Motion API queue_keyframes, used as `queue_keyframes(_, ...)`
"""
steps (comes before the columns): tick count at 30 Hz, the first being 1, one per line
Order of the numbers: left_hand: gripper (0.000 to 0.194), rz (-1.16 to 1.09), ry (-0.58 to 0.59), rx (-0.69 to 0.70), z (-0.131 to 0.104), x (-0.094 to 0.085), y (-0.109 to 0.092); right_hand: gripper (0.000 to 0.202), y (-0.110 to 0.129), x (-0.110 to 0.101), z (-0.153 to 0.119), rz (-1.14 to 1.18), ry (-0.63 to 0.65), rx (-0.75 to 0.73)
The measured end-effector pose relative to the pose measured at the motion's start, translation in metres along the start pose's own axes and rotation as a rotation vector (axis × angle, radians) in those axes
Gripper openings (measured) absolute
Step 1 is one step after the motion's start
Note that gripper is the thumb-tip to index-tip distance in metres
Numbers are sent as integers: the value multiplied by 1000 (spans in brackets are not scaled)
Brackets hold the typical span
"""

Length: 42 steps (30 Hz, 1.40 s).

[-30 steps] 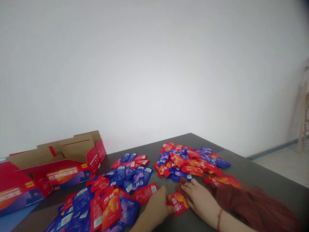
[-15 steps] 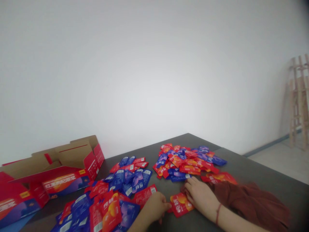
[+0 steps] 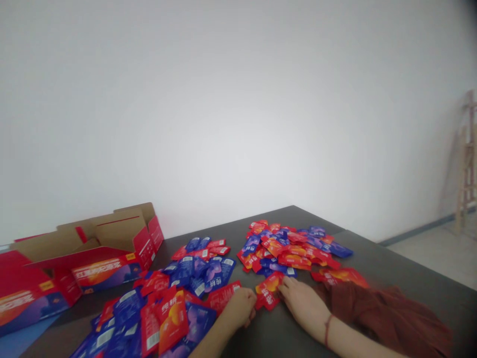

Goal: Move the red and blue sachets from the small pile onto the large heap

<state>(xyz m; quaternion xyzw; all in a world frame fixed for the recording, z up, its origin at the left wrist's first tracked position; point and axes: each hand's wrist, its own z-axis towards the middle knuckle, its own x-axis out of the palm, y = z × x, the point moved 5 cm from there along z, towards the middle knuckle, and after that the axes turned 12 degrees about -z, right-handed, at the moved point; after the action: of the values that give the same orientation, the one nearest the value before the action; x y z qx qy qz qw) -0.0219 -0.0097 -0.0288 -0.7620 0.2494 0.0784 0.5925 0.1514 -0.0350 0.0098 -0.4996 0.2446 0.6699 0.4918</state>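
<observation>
Touches with right hand (image 3: 300,302) the edge of a flat, glossy red-orange pouch (image 3: 269,291), now turned, nearer the red-and-blue pouch heap (image 3: 294,248), apparently free of crumpled brown cloth (image 3: 387,318); cannot tell if pinched. Holds left hand (image 3: 241,304) nearby, fingers curled together.

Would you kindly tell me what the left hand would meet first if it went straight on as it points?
The left hand would probably first meet the flat, rectangular red-and-orange printed packet at the fingers of the right hand, though depth is unclear.

red carton (image 3: 22,301): cut off left | wooden stand (image 3: 463,164): cut off right, blurred | nearest pouches (image 3: 121,340): cut off below
</observation>
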Motion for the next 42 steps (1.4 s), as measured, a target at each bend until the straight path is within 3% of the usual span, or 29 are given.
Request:
queue_keyframes(5, 22, 14, 33, 24, 0, 4, -2, 22, 27, -7, -1, 139, -27, -184)
queue_keyframes(7, 21, 15, 58, 32, -2, 4, -4, 24, 18, -14, 2, 131, -31, -152)
queue_keyframes(10, 21, 15, 108, 33, -4, 4, -6, 23, -14, -21, 8, 41, -38, 28)
queue_keyframes(13, 25, 21, 133, 38, -3, 4, -6, 22, -31, -19, 10, -8, -49, 113)
queue_keyframes(20, 28, 26, 114, 52, 2, 5, -1, 22, 26, -6, -1, 97, -74, -195)
queue_keyframes(25, 25, 27, 113, 68, -1, 5, -1, 25, 41, -10, -6, 195, -46, -315)
queue_keyframes(28, 26, 22, 109, 62, -1, 4, -1, 29, 34, -7, -8, 102, -17, -269)
queue_keyframes(35, 27, 2, 110, 15, 1, 3, 2, 45, -13, 23, -10, -170, 31, 20)
queue_keyframes(38, 28, -11, 98, 19, 2, 4, 2, 45, -5, 25, -7, -156, 32, -25)
queue_keyframes(42, 28, -8, 91, 41, 2, 5, 3, 36, 31, 14, -2, -6, -14, -201)
